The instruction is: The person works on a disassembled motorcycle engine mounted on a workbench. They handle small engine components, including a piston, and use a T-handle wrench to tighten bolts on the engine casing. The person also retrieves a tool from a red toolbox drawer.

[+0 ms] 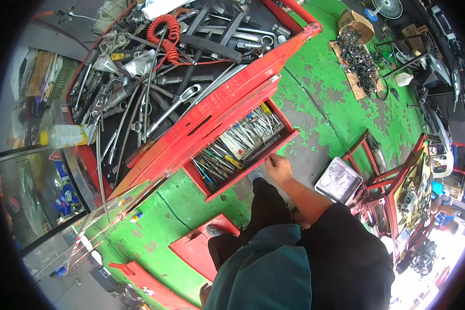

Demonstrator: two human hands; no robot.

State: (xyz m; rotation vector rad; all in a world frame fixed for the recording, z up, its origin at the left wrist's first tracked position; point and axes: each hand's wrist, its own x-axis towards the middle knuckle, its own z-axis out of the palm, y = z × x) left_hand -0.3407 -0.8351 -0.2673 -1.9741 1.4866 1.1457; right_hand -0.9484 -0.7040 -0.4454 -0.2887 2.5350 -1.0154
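My right hand [278, 168] is just outside the front edge of an open red drawer [253, 166], near its right end. Its fingers are curled in. What they hold, if anything, is hidden, and I cannot tell whether they touch the drawer. Inside the drawer lie many slim metal tools [243, 135], some with yellow or blue handles. My left hand [205, 292] shows only in part at the lower edge, beside my teal shirt; its fingers are hidden. Above the drawer, the red cabinet's top [227, 85] is heaped with wrenches, bars and a coiled red air hose [164, 32].
A red panel [199, 247] lies on the green floor by my feet. To the right stand a grey metal tray [339, 180] and a red-framed workbench [398, 201] bearing parts. Farther off are a cardboard box [357, 25] and a dark heap of small parts [355, 57].
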